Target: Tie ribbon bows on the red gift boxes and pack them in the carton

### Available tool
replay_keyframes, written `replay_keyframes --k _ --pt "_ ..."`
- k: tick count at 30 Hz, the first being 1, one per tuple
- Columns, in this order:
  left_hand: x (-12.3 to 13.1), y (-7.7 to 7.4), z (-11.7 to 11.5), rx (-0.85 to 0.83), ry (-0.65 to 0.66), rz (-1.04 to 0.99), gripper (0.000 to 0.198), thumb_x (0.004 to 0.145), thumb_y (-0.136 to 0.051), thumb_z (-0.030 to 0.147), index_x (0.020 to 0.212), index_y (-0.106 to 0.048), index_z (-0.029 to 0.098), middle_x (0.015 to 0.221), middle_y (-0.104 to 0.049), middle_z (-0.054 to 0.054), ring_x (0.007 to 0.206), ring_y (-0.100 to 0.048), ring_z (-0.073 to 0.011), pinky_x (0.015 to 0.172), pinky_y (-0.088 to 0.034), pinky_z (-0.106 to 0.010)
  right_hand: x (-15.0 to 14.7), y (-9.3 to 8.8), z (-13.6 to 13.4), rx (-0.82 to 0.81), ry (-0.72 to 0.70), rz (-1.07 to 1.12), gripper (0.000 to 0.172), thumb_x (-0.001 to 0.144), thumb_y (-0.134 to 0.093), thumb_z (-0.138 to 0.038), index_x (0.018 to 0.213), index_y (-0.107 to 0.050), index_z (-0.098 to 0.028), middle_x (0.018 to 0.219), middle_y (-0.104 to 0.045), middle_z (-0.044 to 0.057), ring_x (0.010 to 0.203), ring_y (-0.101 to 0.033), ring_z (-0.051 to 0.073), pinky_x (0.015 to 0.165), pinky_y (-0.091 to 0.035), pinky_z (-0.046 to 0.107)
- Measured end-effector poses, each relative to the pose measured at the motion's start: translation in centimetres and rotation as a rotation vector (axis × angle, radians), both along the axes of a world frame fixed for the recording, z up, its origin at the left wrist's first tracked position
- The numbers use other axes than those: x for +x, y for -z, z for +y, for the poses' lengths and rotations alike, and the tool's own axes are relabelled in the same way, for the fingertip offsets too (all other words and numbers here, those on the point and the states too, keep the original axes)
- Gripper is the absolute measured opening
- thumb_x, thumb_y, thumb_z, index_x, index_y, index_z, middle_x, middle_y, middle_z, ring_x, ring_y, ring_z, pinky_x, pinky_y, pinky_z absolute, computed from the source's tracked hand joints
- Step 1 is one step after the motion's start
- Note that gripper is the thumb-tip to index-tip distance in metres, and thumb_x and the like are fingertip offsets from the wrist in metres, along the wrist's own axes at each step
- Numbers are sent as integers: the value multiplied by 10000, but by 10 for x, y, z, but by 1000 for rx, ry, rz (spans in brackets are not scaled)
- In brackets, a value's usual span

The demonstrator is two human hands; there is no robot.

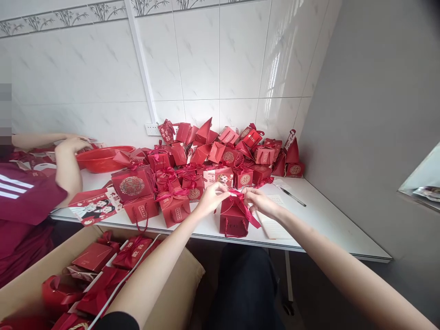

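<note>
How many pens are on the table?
1: the pen lies on the white table, just right of the right hand, beside the notepad. The red boxes may hide more.

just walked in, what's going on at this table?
The person's left hand and right hand pinch the ribbon on top of a small red gift box at the table edge. A pile of similar boxes sits behind. At left, a co-worker's hand is by a red basin; a carton below holds more boxes.
</note>
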State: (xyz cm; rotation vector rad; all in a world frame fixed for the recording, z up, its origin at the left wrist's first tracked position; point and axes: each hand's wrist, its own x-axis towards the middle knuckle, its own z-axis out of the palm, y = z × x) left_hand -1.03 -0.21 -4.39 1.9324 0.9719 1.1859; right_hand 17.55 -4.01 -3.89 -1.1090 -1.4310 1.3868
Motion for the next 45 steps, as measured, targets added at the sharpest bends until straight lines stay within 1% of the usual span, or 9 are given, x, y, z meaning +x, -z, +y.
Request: replay_keyframes --k 4,9,15,20,25,30,35,40,45 --pt "-3 0 -4 46 13 211 122 668 -640 237 772 -586 202 697 -606 25 664 -551 -142 682 -429 -278 1 -2 2 -46 -49 32 157 638 -511 -329 652 -434 -194 509 -453 -47 431 -424 83 363 -345 198" --pt "0 -3 -5 -132 183 -43 146 675 -643 322 705 -600 186 665 -564 23 636 -508 -127 652 -399 -257 3 -10 -2 -26 -73 -38 239 642 -655 -351 688 -502 -173 542 -482 -51 435 -425 67 367 -345 188" --pt "0 1 -7 -309 225 -229 283 667 -630 441 723 -546 176 605 -497 36 589 -479 -102 575 -360 -225 4 -11 -7 38 -14 -171 364 616 -732 -451 708 -524 -167 550 -439 -69 463 -407 57 389 -333 182" --pt "-1 2 -9 -381 252 -332 251 638 -648 379 678 -534 159 611 -497 29 574 -464 -85 589 -365 -226 -1 -8 -6 18 16 -41 356 638 -717 -458 720 -525 -169 574 -446 -63 477 -398 52 405 -322 174" --pt "-3 1 -13 -390 282 -347 193 596 -653 249 726 -542 159 662 -546 27 606 -479 -85 623 -369 -226 0 -3 -4 21 -5 106 292 590 -732 -336 701 -516 -174 622 -501 -43 519 -441 63 455 -364 180" --pt "6 -1 -19 -250 146 -187 173 568 -614 119 723 -554 168 659 -557 34 632 -513 -107 637 -402 -241 -2 -2 -5 44 -15 30 241 584 -704 -269 596 -483 -175 510 -447 -73 429 -392 47 404 -339 173" --pt "12 -3 -21 -221 65 -253 123 568 -569 104 628 -490 176 618 -497 52 609 -484 -98 619 -390 -228 -4 -5 -6 41 21 -51 323 626 -700 -354 529 -441 -186 449 -440 -63 401 -442 72 400 -422 207" --pt "10 1 -16 -246 -24 -350 160 587 -595 152 674 -463 181 667 -525 40 660 -527 -110 653 -404 -237 -4 -5 -6 -5 64 -22 352 747 -563 -501 597 -494 -189 476 -506 -14 387 -476 95 405 -475 250" --pt "7 5 -13 -277 -93 -426 106 661 -564 188 755 -517 178 598 -538 41 582 -517 -106 592 -402 -232 -8 -4 -6 -19 156 15 184 817 -452 -353 710 -442 -204 489 -567 -6 349 -499 111 358 -449 241"
